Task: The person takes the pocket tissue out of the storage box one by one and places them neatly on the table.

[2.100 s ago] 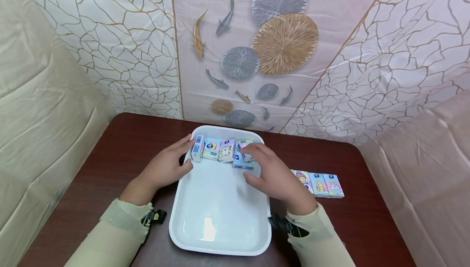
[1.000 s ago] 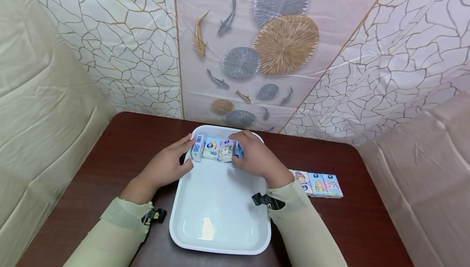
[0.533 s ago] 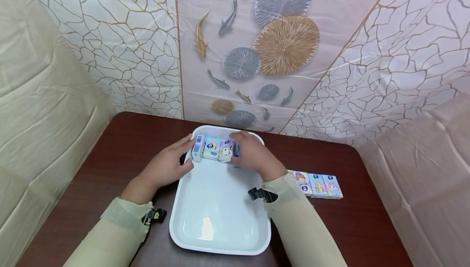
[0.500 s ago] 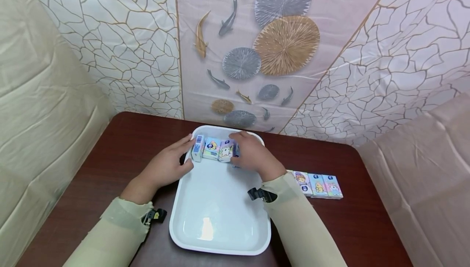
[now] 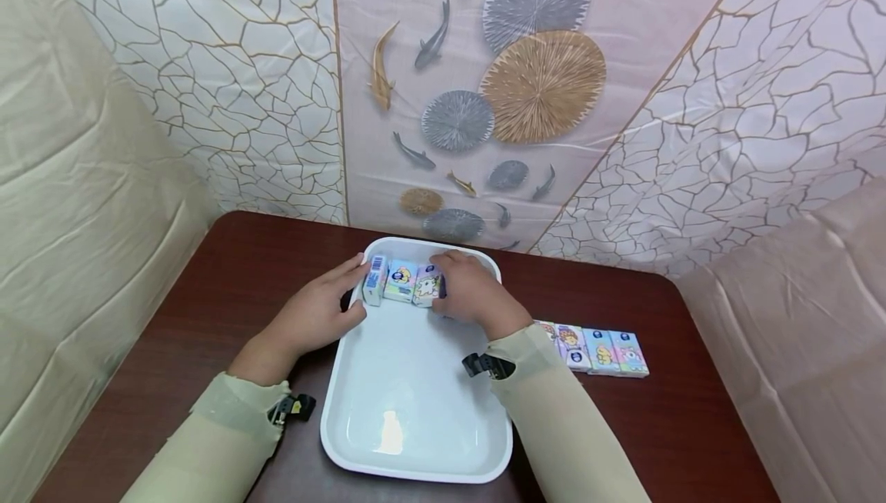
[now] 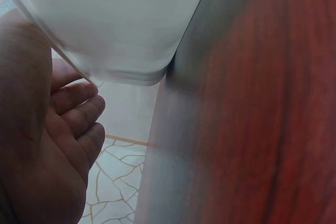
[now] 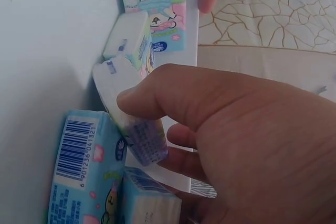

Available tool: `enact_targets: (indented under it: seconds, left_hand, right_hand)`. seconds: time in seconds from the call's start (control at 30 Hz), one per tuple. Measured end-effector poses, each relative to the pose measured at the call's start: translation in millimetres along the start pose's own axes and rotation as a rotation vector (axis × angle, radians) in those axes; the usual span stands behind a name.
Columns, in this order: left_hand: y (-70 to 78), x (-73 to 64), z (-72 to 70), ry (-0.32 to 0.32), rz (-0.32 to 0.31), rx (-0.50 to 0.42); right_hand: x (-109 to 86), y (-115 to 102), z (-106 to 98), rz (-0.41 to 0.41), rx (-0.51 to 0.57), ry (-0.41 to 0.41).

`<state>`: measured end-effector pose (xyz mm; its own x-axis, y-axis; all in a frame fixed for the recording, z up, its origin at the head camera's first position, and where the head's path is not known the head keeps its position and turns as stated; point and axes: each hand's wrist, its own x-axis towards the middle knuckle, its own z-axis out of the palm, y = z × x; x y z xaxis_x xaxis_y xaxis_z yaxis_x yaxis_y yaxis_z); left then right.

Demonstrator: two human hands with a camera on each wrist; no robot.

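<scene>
A white tray [image 5: 415, 403] holds a row of small cartoon-printed tissue packs along its far end. My left hand [image 5: 314, 311] holds the tray's left rim, beside an upright pack with a barcode [image 5: 374, 280]. A blue pack [image 5: 400, 280] stands to its right. My right hand [image 5: 477, 291] pinches the purple tissue pack [image 5: 428, 285], which leans at a tilt in the right wrist view. There the thumb [image 7: 139, 103] lies on its white end. Two blue packs, one with a barcode [image 7: 79, 166], one lower [image 7: 149, 198], sit beside it, mostly hidden by my hand in the head view.
More tissue packs [image 5: 602, 351] lie in a row on the dark red-brown table [image 5: 692, 426], right of the tray and partly behind my right arm. A patterned cloth [image 5: 443, 180] hangs behind the table, with pale padded panels at both sides.
My right hand has moved left from the right-hand packs to the purple pack and now pinches it, covering the packs to its right. The left hand stays at the tray's rim.
</scene>
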<state>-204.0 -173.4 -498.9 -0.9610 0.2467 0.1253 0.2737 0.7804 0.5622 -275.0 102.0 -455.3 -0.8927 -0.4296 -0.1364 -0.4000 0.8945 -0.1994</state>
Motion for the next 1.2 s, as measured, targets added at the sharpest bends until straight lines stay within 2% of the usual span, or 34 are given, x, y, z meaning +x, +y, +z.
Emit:
enact_targets:
  seconds: [0.67, 0.93, 1.2]
  left_hand:
    - [0.3, 0.0, 1.2, -0.018, -0.013, -0.004]
    - [0.0, 1.0, 1.8, -0.013, -0.024, -0.004]
    - [-0.5, 1.1, 1.7, -0.014, -0.026, -0.006]
  right_hand:
    - [-11.5, -3, -12, -0.029, -0.018, 0.017]
    - [-24.0, -2, -20, -0.063, 0.028, 0.055]
    - [-36.7, 2, -22, -0.046, 0.109, 0.055]
